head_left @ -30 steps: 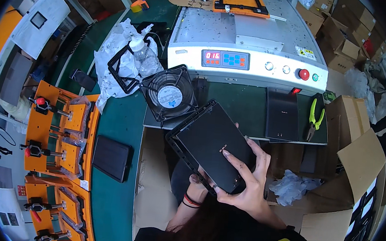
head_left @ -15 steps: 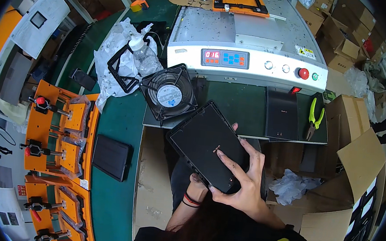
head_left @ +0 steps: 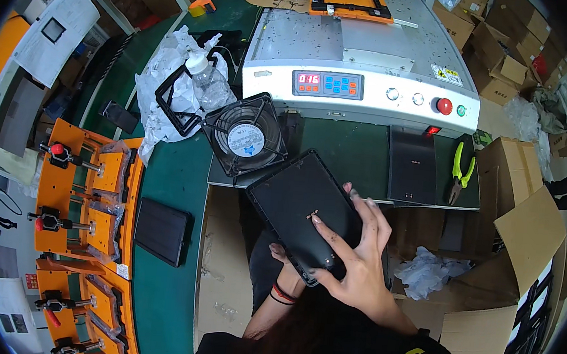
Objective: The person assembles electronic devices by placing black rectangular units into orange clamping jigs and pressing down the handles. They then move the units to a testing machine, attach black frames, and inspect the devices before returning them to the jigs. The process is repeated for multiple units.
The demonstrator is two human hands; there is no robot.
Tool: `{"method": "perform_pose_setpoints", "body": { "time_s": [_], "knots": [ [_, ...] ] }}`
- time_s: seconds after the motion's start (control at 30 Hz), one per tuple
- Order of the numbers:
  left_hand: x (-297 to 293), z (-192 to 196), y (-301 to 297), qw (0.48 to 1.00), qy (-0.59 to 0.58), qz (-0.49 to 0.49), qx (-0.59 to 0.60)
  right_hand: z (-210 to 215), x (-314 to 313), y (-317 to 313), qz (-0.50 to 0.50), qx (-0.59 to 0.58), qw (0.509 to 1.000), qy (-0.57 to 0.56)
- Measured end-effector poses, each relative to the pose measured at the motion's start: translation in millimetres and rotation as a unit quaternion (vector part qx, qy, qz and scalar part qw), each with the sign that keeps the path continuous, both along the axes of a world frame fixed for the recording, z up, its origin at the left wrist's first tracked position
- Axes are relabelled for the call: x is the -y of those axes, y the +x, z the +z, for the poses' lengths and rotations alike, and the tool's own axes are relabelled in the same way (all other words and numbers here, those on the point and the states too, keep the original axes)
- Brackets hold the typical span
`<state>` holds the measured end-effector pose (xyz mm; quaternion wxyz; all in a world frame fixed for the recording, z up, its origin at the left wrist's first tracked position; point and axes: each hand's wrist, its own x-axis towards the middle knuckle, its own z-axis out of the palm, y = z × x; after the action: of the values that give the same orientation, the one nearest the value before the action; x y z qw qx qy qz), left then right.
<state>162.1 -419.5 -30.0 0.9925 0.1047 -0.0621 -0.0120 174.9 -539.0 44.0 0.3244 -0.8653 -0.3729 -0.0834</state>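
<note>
A black rectangular casing with a raised rim and small gold-coloured contacts lies tilted in front of me, above my lap. My left hand supports it from underneath at the near left edge; most of its fingers are hidden behind the casing. Across the top lies my right hand, its index finger pressed to the flat face by the small contacts, its thumb at the near edge and the other fingers along the right edge. Just beyond the casing, a black fan sits at the bench edge.
A machine with a lit display stands behind. Flat black panels and yellow-green pliers lie at right. Orange clamp fixtures and a dark rectangular case are at left. An open carton stands at right.
My right fingers and thumb have shifted slightly on the casing, the index fingertip moving a little left. The casing has tilted a bit, and the whole view has moved slightly.
</note>
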Motion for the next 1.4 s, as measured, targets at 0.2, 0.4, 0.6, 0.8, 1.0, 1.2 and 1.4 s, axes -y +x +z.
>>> {"method": "perform_pose_setpoints", "body": {
  "time_s": [0.2, 0.4, 0.6, 0.8, 1.0, 1.2, 1.4],
  "knots": [
    [-12, 0, -17, 0.995, 0.089, -0.003, -0.047, -19, 13, 19, 0.000, -0.294, 0.917, 0.268],
    [-25, 16, -28, 0.906, 0.345, 0.128, -0.209, -38, 7, 30, 0.041, -0.412, 0.837, 0.358],
    [-31, 16, -32, 0.801, 0.473, 0.288, -0.227, -44, -13, 23, 0.073, -0.369, 0.868, 0.325],
    [-56, 21, -57, 0.763, 0.509, 0.336, -0.216, -31, -44, 18, 0.135, -0.326, 0.879, 0.321],
    [-84, 21, -109, 0.680, 0.559, 0.426, -0.210, -19, -103, -1, 0.229, -0.293, 0.882, 0.290],
    [-120, 6, -171, 0.611, 0.439, 0.601, -0.270, -8, -160, -36, 0.395, -0.191, 0.879, 0.188],
    [-138, 14, -200, 0.579, 0.332, 0.680, -0.302, -19, -189, -77, 0.523, -0.101, 0.841, 0.096]
  ]
}}
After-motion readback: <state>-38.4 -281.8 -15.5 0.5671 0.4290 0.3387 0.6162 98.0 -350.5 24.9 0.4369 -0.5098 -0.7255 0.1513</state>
